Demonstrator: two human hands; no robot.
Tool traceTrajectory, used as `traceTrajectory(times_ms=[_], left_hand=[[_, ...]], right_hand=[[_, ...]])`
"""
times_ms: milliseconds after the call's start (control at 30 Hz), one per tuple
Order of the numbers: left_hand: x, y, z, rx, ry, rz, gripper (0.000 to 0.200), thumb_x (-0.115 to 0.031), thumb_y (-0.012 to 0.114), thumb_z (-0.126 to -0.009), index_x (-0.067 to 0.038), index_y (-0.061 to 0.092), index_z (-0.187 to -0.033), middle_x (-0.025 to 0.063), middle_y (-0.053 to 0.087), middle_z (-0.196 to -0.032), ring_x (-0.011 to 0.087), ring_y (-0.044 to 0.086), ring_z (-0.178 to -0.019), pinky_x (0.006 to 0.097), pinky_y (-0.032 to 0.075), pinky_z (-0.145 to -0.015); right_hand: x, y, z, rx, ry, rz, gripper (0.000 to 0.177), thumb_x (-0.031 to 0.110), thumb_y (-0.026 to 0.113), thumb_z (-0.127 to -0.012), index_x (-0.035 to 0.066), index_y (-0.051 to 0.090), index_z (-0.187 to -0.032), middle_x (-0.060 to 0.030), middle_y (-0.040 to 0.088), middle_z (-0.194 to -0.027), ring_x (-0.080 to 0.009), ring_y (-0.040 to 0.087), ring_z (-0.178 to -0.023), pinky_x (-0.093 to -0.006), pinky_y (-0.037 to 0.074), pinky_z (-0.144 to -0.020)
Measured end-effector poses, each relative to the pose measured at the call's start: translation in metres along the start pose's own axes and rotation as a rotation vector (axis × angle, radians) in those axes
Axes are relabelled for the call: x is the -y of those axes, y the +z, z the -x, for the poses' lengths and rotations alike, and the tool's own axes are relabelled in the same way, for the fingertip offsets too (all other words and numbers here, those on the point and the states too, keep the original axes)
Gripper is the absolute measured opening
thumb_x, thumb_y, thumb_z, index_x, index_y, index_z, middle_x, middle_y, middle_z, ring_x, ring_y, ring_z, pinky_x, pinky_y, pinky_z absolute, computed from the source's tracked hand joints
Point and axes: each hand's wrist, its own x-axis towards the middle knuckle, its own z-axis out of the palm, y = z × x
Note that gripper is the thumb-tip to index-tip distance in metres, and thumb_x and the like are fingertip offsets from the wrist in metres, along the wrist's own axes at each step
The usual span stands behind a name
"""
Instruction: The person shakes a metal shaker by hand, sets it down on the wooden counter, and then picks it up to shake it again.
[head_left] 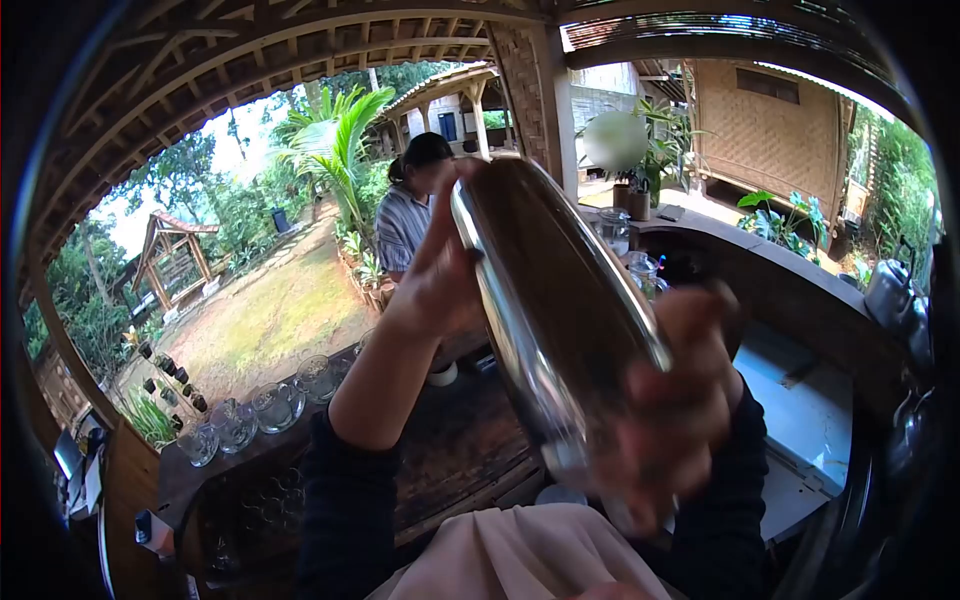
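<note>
A shiny metal shaker is held up close to the camera, tilted, its upper end leaning left. My left hand is wrapped round its upper left side. Around the lower right end, the fingers of my right hand are closed; this hand is smeared by motion. The shaker's lower end looks glassy and blurred, and the palms are partly hidden.
Several glass mugs line the wooden counter at the left. A person in a striped shirt is beyond the counter. Glasses are behind the shaker, a pale blue box is at the right, and a metal kettle is at far right.
</note>
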Motion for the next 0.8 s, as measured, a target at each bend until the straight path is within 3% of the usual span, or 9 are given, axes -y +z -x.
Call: traceTrajectory(times_ms=[100, 233, 367, 400, 433, 533, 633, 700, 800], left_hand=[[0.014, -0.044, -0.038, -0.166, -0.495, 0.355, 0.057, -0.036, 0.062, -0.085, -0.013, 0.040, -0.132, 0.0164, 0.052, -0.123, 0.0299, 0.057, -0.105, 0.0444, 0.048, -0.089], [0.030, -0.052, -0.034, -0.458, -0.618, -0.076, 0.033, -0.023, 0.048, -0.094, -0.015, 0.046, -0.126, 0.0149, 0.057, -0.112, 0.0262, 0.062, -0.094, 0.0398, 0.054, -0.075], [0.013, 0.002, -0.030, -0.293, -0.362, 0.249, 0.044, -0.038, 0.044, -0.095, -0.011, 0.038, -0.130, 0.0107, 0.051, -0.125, 0.0236, 0.053, -0.112, 0.0404, 0.043, -0.093], [0.017, 0.008, -0.029, 0.043, -0.130, 0.156, 0.042, -0.030, 0.041, -0.097, -0.011, 0.034, -0.133, 0.0116, 0.047, -0.128, 0.0232, 0.053, -0.111, 0.0395, 0.044, -0.094], [0.020, 0.011, -0.028, 0.377, 0.102, 0.059, 0.041, -0.023, 0.039, -0.099, -0.011, 0.030, -0.137, 0.0125, 0.044, -0.131, 0.0228, 0.053, -0.111, 0.0387, 0.045, -0.094], [0.045, -0.025, -0.039, -0.038, -0.361, 0.059, 0.054, -0.017, 0.046, -0.095, -0.006, 0.020, -0.141, 0.0123, 0.046, -0.128, 0.0221, 0.053, -0.110, 0.0383, 0.044, -0.096], [0.086, -0.068, -0.050, -0.456, -0.678, 0.238, 0.034, -0.023, 0.047, -0.091, -0.005, 0.044, -0.120, 0.0092, 0.058, -0.109, 0.0230, 0.056, -0.103, 0.0403, 0.046, -0.092], [0.089, -0.057, -0.037, -0.571, -0.722, 0.342, 0.027, -0.028, 0.045, -0.091, -0.006, 0.049, -0.107, 0.0105, 0.060, -0.101, 0.0238, 0.056, -0.102, 0.0432, 0.046, -0.090], [0.064, -0.018, -0.034, -0.205, -0.496, 0.535, 0.037, -0.024, 0.047, -0.091, -0.001, 0.044, -0.119, 0.0156, 0.056, -0.113, 0.0236, 0.054, -0.108, 0.0403, 0.047, -0.091]], right_hand=[[-0.036, 0.010, 0.026, -0.002, 0.197, -0.101, 0.033, 0.025, 0.069, -0.077, 0.016, 0.055, -0.105, -0.0072, 0.060, -0.114, -0.0277, 0.052, -0.113, -0.0425, 0.036, -0.097], [-0.030, 0.014, 0.025, -0.042, 1.270, -0.377, 0.046, 0.028, 0.073, -0.071, 0.008, 0.057, -0.109, -0.0108, 0.063, -0.107, -0.0296, 0.057, -0.106, -0.0417, 0.040, -0.094], [0.010, -0.023, 0.000, 0.033, 0.255, -0.018, 0.040, 0.028, 0.074, -0.071, 0.021, 0.060, -0.107, -0.0020, 0.065, -0.104, -0.0211, 0.058, -0.105, -0.0431, 0.038, -0.093], [0.028, -0.028, 0.001, 0.011, 0.125, -0.084, 0.037, 0.030, 0.073, -0.071, 0.025, 0.061, -0.105, 0.0009, 0.065, -0.104, -0.0204, 0.058, -0.105, -0.0438, 0.037, -0.093], [0.023, -0.028, 0.006, 0.009, 0.124, -0.086, 0.037, 0.030, 0.073, -0.071, 0.025, 0.061, -0.105, 0.0009, 0.065, -0.104, -0.0204, 0.058, -0.105, -0.0438, 0.037, -0.093], [-0.009, -0.019, 0.036, 0.030, 0.154, 0.188, 0.031, 0.030, 0.075, -0.068, 0.024, 0.064, -0.096, 0.0038, 0.065, -0.106, -0.0268, 0.058, -0.106, -0.0442, 0.038, -0.092], [-0.044, -0.007, 0.058, 0.241, 0.845, 0.033, 0.052, 0.025, 0.077, -0.072, 0.000, 0.057, -0.113, -0.0146, 0.061, -0.113, -0.0309, 0.052, -0.115, -0.0371, 0.041, -0.097], [-0.038, -0.009, 0.063, 0.059, 0.950, -0.100, 0.050, 0.023, 0.080, -0.065, 0.007, 0.063, -0.109, -0.0107, 0.062, -0.113, -0.0278, 0.055, -0.111, -0.0402, 0.041, -0.096], [0.003, -0.037, 0.034, 0.180, 0.405, 0.194, 0.049, 0.020, 0.080, -0.065, 0.012, 0.064, -0.110, -0.0068, 0.064, -0.111, -0.0260, 0.055, -0.112, -0.0422, 0.034, -0.102]])
